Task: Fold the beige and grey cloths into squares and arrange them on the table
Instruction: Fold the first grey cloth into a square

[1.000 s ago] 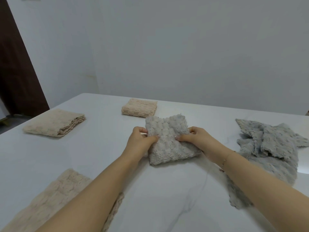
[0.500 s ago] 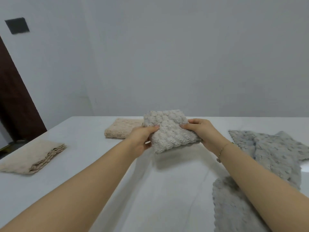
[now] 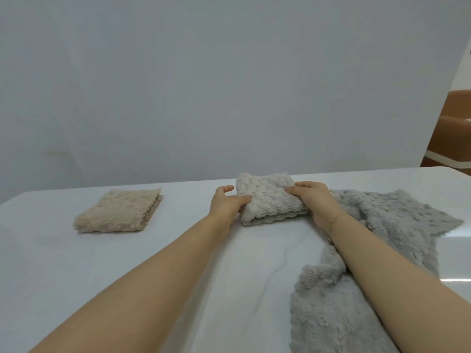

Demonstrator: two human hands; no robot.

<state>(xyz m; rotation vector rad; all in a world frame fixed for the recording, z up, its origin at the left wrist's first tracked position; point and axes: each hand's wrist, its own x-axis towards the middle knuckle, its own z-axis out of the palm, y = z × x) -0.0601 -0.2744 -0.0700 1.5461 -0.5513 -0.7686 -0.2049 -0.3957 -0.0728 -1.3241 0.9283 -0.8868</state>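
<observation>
Head view has your left hand (image 3: 229, 203) and right hand (image 3: 312, 200) each in a grip on opposite ends of the folded grey cloth (image 3: 267, 202), resting on the far tabletop (image 3: 178, 250) between them, long axis left-to-right, folded beige cloth (image 3: 118, 211) well apart leftward.

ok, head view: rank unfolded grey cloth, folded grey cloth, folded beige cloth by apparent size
1. Unfolded grey cloth, clearly largest; it also lies closest to the camera.
2-3. Folded beige cloth and folded grey cloth look alike; hands cover the grey one's sides, so no ranking.
</observation>
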